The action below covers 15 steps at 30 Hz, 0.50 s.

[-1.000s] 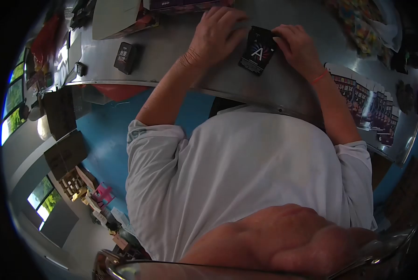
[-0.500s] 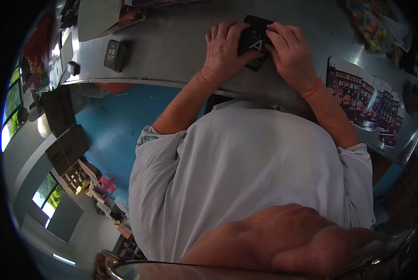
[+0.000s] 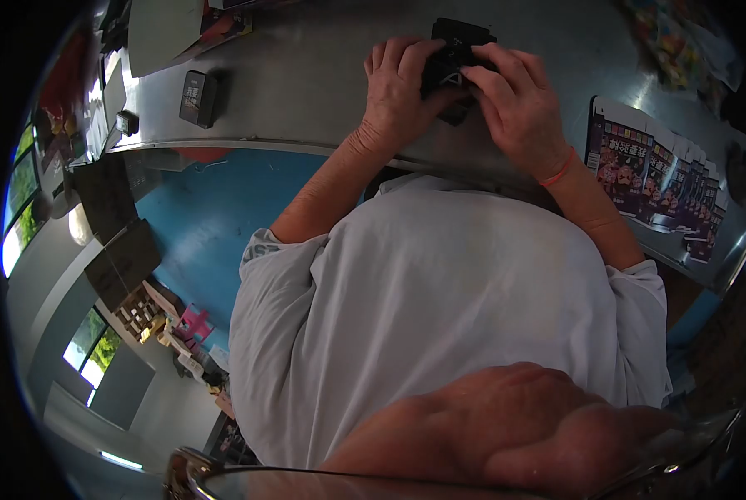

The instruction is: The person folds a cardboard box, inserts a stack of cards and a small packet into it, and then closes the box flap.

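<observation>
Near the table's front edge, a small black box (image 3: 463, 33) with white marks, one like a triangle or letter, lies between my two hands. My left hand (image 3: 396, 82) wraps its near left side, thumb along the lower edge and fingers over the top left. My right hand (image 3: 521, 100), an orange band at its wrist, comes in from the right with bent fingers closed on the box's upper face. These fingers cover part of the white lettering. To the left, a dark box (image 3: 198, 98) with white printed characters stands on the table.
A fanned row of printed purple cartons (image 3: 652, 171) lies on the grey table (image 3: 306, 92) at the right. Clear bags of colourful items (image 3: 681, 42) sit at the far right. A large pale sheet (image 3: 163, 33) lies at the back left. The floor (image 3: 214, 200) is blue.
My right fingers have shifted left and down over the box and now cover more of the white letter. My left hand keeps its hold. The view has tilted slightly.
</observation>
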{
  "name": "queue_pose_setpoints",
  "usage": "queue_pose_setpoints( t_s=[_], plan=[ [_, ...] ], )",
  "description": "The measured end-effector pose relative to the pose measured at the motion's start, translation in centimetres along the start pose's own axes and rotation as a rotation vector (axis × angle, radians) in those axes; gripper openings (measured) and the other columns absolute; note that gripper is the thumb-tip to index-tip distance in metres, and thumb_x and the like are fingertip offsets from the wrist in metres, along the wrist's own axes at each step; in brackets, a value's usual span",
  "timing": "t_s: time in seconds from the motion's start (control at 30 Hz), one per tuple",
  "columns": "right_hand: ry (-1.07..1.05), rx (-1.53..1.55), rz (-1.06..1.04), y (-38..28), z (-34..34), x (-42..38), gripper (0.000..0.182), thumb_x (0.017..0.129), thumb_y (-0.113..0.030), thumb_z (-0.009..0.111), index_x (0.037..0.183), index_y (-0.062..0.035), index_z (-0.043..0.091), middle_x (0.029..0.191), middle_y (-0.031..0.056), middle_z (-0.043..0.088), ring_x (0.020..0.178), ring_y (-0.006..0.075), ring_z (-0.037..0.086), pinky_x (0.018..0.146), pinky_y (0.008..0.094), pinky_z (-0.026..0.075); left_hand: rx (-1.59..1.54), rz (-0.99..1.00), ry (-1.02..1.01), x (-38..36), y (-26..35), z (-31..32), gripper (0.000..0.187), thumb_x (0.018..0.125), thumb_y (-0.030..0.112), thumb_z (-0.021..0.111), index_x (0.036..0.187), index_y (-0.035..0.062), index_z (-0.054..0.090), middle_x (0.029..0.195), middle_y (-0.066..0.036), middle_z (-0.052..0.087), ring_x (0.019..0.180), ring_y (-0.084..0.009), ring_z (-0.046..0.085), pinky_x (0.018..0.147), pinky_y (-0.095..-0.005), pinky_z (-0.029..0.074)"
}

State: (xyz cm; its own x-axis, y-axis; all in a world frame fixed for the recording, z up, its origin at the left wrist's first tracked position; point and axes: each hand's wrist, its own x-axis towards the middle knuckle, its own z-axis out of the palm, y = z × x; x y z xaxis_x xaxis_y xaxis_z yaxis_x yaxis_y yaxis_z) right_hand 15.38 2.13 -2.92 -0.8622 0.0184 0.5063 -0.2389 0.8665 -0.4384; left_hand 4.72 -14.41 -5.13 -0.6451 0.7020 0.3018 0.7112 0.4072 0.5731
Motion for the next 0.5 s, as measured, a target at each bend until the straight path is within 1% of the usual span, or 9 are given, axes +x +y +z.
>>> queue_pose_setpoints(
  t_s=[0.07, 0.27, 0.37, 0.5],
  plan=[
    [0.006, -0.009, 0.034, 0.04, 0.1, -0.02, 0.039, 0.075, 0.0, 0.07, 0.112, -0.0083, 0.06, 0.118, 0.0066, 0.06, 0.097, 0.0287, 0.056, 0.083, 0.0358, 0.051, -0.003, 0.007, -0.003, -0.05, 0.02, -0.05, 0.066, 0.065, 0.03, 0.083, 0.121, 0.013, 0.055, 0.117, -0.01, 0.054, 0.109, -0.032, 0.048, 0.096, -0.045, 0.036],
    [-0.019, -0.064, -0.054, -0.34, -0.12, -0.33, 0.041, 0.075, 0.0, 0.07, 0.113, -0.0078, 0.059, 0.118, 0.0093, 0.059, 0.098, 0.0289, 0.057, 0.082, 0.0355, 0.051, -0.008, 0.02, 0.014, -0.12, -0.16, 0.09, 0.064, 0.066, 0.029, 0.083, 0.122, 0.0134, 0.055, 0.116, -0.009, 0.054, 0.109, -0.0317, 0.048, 0.096, -0.045, 0.036],
    [0.028, -0.098, -0.098, -0.15, 0.16, -0.49, 0.028, 0.079, -0.009, 0.063, 0.107, -0.0092, 0.06, 0.11, 0.0084, 0.06, 0.094, 0.0254, 0.057, 0.079, 0.0358, 0.05, -0.012, 0.021, 0.015, -0.05, -0.07, 0.1, 0.064, 0.066, 0.029, 0.082, 0.122, 0.0135, 0.055, 0.116, -0.009, 0.055, 0.108, -0.0316, 0.049, 0.096, -0.045, 0.036],
    [0.021, -0.036, -0.036, -0.07, -0.07, -0.18, 0.026, 0.079, -0.008, 0.063, 0.105, -0.0095, 0.06, 0.109, 0.0086, 0.06, 0.094, 0.0254, 0.057, 0.08, 0.0355, 0.049, -0.011, 0.021, 0.005, 0.03, 0.09, -0.01, 0.064, 0.066, 0.029, 0.082, 0.122, 0.0134, 0.055, 0.117, -0.009, 0.054, 0.108, -0.0317, 0.049, 0.096, -0.0449, 0.036]
  ],
)
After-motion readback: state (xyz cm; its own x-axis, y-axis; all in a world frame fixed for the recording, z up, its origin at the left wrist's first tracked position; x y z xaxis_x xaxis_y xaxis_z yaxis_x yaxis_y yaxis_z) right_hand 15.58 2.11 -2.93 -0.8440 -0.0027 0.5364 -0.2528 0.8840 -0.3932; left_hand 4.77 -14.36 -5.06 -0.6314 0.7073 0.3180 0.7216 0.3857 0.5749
